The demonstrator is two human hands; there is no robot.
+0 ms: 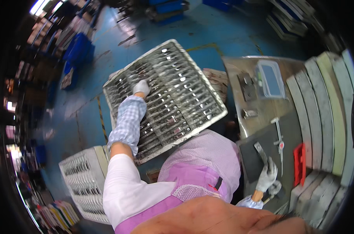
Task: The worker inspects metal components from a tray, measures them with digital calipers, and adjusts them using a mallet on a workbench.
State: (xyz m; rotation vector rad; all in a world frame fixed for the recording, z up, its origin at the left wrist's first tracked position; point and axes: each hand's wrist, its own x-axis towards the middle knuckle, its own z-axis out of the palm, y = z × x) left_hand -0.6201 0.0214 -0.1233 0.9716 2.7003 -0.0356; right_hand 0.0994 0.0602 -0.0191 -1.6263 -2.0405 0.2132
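My left hand (141, 87), in a grey glove with a blue checked sleeve cover, reaches into a large grey slotted tray (202, 117) that holds rows of dark metal parts. Its fingers curl down among the parts; whether they grip one is hidden. My right hand (267, 175), also grey-gloved, is closed around the lower end of a flat metal strip (260, 151) over a dark mat (255, 163) on the steel workbench (235, 66) at my right.
On the bench lie a caliper (279, 142), a red flat holder (299, 158), a clear plastic box (271, 79) and two small metal pieces (247, 85). A white slotted crate (83, 175) stands on the blue floor at lower left. Blue bins (77, 50) line the far left.
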